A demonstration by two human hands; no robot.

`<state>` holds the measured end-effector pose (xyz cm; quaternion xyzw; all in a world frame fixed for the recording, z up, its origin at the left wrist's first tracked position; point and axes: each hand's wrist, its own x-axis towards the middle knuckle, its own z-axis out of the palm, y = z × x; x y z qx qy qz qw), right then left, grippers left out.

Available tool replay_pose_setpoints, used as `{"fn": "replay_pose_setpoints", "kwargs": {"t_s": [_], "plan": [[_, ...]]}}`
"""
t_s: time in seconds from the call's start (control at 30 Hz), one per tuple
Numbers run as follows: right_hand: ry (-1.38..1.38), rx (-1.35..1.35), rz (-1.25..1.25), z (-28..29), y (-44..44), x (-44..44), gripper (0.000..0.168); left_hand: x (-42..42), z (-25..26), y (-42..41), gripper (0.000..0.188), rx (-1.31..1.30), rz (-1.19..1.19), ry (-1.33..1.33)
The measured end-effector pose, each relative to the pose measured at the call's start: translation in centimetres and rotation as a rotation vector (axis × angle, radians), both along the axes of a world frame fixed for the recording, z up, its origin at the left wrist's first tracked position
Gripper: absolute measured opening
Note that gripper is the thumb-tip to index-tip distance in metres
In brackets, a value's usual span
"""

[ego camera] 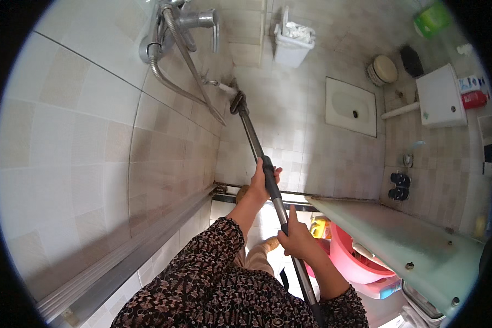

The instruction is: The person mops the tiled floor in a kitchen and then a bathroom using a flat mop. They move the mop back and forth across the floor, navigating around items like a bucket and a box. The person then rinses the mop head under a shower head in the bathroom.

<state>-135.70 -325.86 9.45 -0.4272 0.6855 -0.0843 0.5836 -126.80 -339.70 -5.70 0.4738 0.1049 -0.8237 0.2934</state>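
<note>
A metal pole with dark grips [252,133] runs slantwise from beside my body towards the wall corner at the upper left. My left hand [262,178] wraps the dark grip around its middle. Lower on the pole, nearer my body, my right hand [298,238] holds it with a finger extended along it. The dark head of the pole [238,102] is at the foot of the tiled wall, beside a small tap with a white fitting [227,87]. Whether the head touches the floor I cannot tell.
A shower mixer with a metal hose [180,61] hangs at the left. A white bin [294,47] and a squat toilet [351,107] stand beyond. A frosted glass door [397,233] leans inward at the right, near a pink basin [352,262]. The door track [287,197] crosses the floor at my feet.
</note>
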Motion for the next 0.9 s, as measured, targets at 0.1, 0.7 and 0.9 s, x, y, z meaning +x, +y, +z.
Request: {"fn": "replay_pose_setpoints", "kwargs": {"t_s": [0.1,0.7,0.9], "plan": [[-0.084,0.131,-0.089,2.5,-2.3,-0.2,0.077,1.6,0.0,-2.0,0.063,-0.183,-0.306,-0.261],[0.149,0.124,0.162,5.8,-4.9,1.0,0.073,5.0,1.0,-32.2,0.072,-1.009,-0.974,-1.721],[0.137,0.071,0.122,5.0,-3.4,0.6,0.075,6.8,2.4,-30.2,0.058,-1.276,-1.218,-1.834]]}}
